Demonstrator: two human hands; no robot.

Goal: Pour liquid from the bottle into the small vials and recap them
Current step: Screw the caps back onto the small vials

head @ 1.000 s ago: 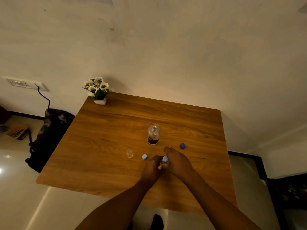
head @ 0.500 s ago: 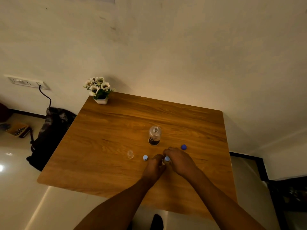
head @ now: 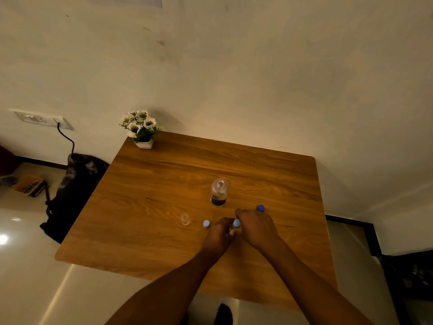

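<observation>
A clear bottle (head: 219,192) with a dark label stands uncapped on the wooden table (head: 164,198). Its dark blue cap (head: 260,208) lies to the right, just beyond my right hand. My left hand (head: 219,233) and my right hand (head: 256,227) meet around a small vial; its light blue cap (head: 237,223) shows between them, and the vial body is mostly hidden. The left hand grips the vial low; the right-hand fingers close at its cap. A second light blue cap (head: 206,223) lies left of my hands. Farther left an uncapped clear vial (head: 185,218) stands.
A small white pot of white flowers (head: 141,130) sits at the table's far left corner against the wall. A dark bag (head: 75,191) leans on the floor left of the table, below a wall socket (head: 39,118) with a cable.
Both hands stay together on the vial with only slight finger shifts; the view has drifted a little. The bottle, caps and open vial have not moved.
</observation>
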